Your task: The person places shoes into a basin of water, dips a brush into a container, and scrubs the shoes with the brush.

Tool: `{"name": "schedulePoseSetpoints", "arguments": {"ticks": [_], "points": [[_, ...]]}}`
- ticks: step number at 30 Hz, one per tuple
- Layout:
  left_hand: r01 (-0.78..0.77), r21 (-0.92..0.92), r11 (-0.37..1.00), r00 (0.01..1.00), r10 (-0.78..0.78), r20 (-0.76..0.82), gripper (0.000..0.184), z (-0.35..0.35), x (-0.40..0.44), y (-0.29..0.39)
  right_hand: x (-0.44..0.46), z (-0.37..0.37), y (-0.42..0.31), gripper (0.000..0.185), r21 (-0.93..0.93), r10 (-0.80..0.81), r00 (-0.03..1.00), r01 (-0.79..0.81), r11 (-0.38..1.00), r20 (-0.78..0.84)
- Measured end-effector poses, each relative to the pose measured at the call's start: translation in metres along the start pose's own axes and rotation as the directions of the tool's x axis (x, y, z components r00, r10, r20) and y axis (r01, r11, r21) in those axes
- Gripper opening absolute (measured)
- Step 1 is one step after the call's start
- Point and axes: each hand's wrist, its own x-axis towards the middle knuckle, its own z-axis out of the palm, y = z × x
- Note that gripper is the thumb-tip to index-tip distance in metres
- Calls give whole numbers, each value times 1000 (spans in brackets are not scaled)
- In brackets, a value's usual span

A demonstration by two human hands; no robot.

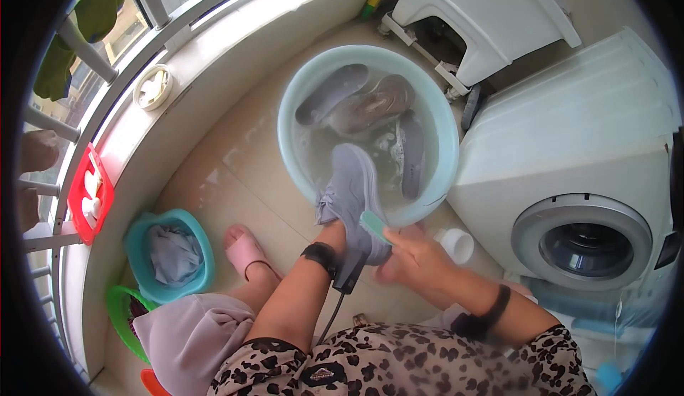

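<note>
A grey shoe hangs over the near edge of a round light-blue basin. The fingers of my left hand are hidden inside the shoe's opening, with only the wrist side showing. My right hand is closed on a pale green brush, whose head touches or nearly touches the shoe's sole side near the heel. In the cloudy water of the basin lie another shoe and two grey insoles, one at the upper left and one at the right.
A washing machine stands at the right, a white sink pedestal at the top. A white round container is beside the basin. At the left are a teal basin with cloth, a green basket and a red tray on the ledge.
</note>
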Motion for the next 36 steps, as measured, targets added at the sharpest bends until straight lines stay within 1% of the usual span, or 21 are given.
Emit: {"name": "schedulePoseSetpoints", "arguments": {"ticks": [1, 4, 6, 9, 11, 13, 15, 17, 18, 20, 21, 23, 24, 26, 27, 29, 31, 32, 33, 35, 36], "points": [[10, 0, 1000, 1000, -10, 10, 26, 2, 0, -1, -10, -2, -1, 36, 14, -50, 999, 50, 999, -15], [28, 5, 1000, 999, -28, 39, 26, 10, 0, -1, 41, 1, 21, 40, -184, 165, 986, -165, 969, -14], [43, -10, 999, 998, -42, 57, 26, 11, 0, -2, 92, 1, 39, 40, -165, 125, 979, -151, 975, -159], [73, -73, 995, 994, -66, 90, 26, 6, 2, -2, 88, -5, 29, 38, -139, 183, 982, -186, 973, -35], [107, -103, 989, 989, -95, 116, 26, 2, 2, -1, 29, 2, 20, 33, 73, 114, 993, -113, 991, -20], [131, -138, 982, 984, -112, 136, 26, -1, 3, -1, -12, 0, 17, 33, 139, -83, 983, 106, 985, -162], [163, -203, 965, 978, -131, 163, 27, 0, 1, -2, -2, 4, 25, 33, -20, -151, 965, 150, 988, -213], [202, -316, 927, 969, -142, 204, 27, 1, -3, -4, 33, 0, 23, 32, -31, 76, 987, -81, 996, -145], [223, -391, 893, 964, -143, 223, 27, 0, -3, -5, 60, -4, 19, 32, 18, 325, 945, -324, 946, -31], [239, -534, 811, 960, -113, 257, 27, -5, -14, 0, 94, 13, 50, 35, 68, -13, 971, 30, 997, -237], [213, -550, 807, 963, -78, 259, 27, -5, -21, 7, 94, 12, 52, 39, 130, 57, 970, -26, 991, -238], [46, -437, 898, 969, 66, 238, 29, 3, -32, 37, 97, -2, 53, 47, 231, 170, 957, -115, 966, -235], [-57, -361, 931, 962, 148, 229, 31, 10, -38, 55, 89, -4, 55, 52, 328, 348, 915, -272, 905, -202], [-27, -538, 842, 964, 164, 209, 28, 15, -34, 65, 65, 2, 55, 61, 490, 650, 755, -537, 687, -83], [-5, -616, 788, 965, 165, 203, 27, 18, -33, 69, 56, 1, 40, 63, 681, 692, 720, -533, 503, 52], [-24, -497, 867, 968, 144, 204, 28, 27, -39, 74, 37, -8, -1, 67, 884, 656, 674, -466, 23, 339], [-86, -471, 878, 957, 204, 206, 32, 38, -42, 80, 41, -4, -18, 63, 909, 666, 680, -417, 10, 305], [-6, -529, 849, 952, 167, 257, 33, 38, -47, 83, 41, -1, -23, 61, 919, 670, 682, -395, 0, 293], [73, -580, 811, 943, 133, 305, 35, 44, -66, 101, 35, 0, -21, 56, 924, 710, 672, -375, 80, 211], [9, -564, 825, 953, 164, 254, 38, 33, -67, 104, 23, 2, -12, 48, 909, 758, 650, -341, 240, 44], [-131, -486, 864, 959, 235, 160, 40, 15, -45, 86, 14, 1, -12, 44, 831, 646, 758, -300, 468, -91]]}}
